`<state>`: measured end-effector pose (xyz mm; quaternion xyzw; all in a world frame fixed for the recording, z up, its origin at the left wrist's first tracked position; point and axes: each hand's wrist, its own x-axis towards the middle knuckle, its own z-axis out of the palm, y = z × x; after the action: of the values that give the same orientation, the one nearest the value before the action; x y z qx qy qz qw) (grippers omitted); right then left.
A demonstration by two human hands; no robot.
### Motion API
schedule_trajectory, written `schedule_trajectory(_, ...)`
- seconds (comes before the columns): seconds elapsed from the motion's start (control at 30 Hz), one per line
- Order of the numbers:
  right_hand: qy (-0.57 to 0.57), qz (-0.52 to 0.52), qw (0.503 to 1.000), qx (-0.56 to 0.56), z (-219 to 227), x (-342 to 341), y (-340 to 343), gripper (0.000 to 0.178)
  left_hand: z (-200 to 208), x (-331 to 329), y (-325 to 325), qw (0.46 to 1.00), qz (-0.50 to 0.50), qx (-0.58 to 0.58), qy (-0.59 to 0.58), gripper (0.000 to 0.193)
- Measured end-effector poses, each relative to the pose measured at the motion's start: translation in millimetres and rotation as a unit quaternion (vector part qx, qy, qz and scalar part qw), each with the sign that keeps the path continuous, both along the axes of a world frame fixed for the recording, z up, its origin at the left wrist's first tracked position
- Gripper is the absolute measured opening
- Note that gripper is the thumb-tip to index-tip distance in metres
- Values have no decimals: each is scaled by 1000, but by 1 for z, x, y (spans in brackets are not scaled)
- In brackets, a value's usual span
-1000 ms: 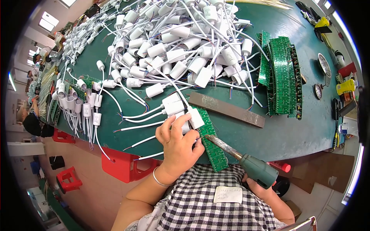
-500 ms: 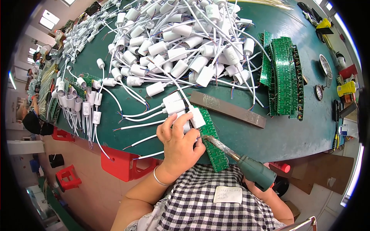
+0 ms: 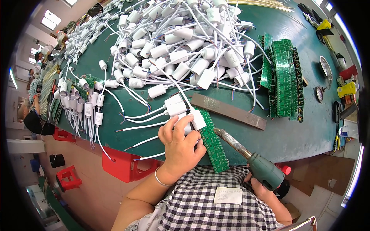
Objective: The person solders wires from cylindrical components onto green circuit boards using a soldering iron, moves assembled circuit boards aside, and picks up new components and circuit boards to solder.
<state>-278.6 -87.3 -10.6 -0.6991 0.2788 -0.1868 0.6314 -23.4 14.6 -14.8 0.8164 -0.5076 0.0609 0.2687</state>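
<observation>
Now: soldering at the green bench

Left hand [image 3: 180, 145] presses fingers closed on a white capacitor [image 3: 198, 119] against the green circuit board [image 3: 212, 142], lower centre. Right hand [image 3: 259, 184], lower right, fist wrapped round the soldering iron [image 3: 246, 156], tip touching board. Bench [image 3: 293, 134] holds a capacitor pile [image 3: 181, 50] in upper centre.

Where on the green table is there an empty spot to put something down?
Bare green table shows between the flat brown bar, the stack of green circuit boards and the near edge. A smaller patch lies right of that stack. The far left is crowded with the pile of white capsules and wires.
</observation>
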Motion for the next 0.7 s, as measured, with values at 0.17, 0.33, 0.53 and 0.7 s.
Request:
schedule_trajectory(0.17, 8, 48, 998, 35, -5, -9, -1, 47, -1, 0, 3, 1000, 0, -9, 6, 15)
schedule_trajectory(0.33, 5, 45, 999, 27, -9, -10, -2, 51, 1, 0, 9, 995, -23, -12, 92, 20)
schedule_trajectory(0.53, -17, 31, 998, 59, -7, -10, -1, 53, 6, 13, 22, 983, -96, 1, 154, 13)
schedule_trajectory(0.7, -23, 15, 994, 108, -6, -12, 0, 54, 9, 9, 20, 984, -88, 18, 154, 11)
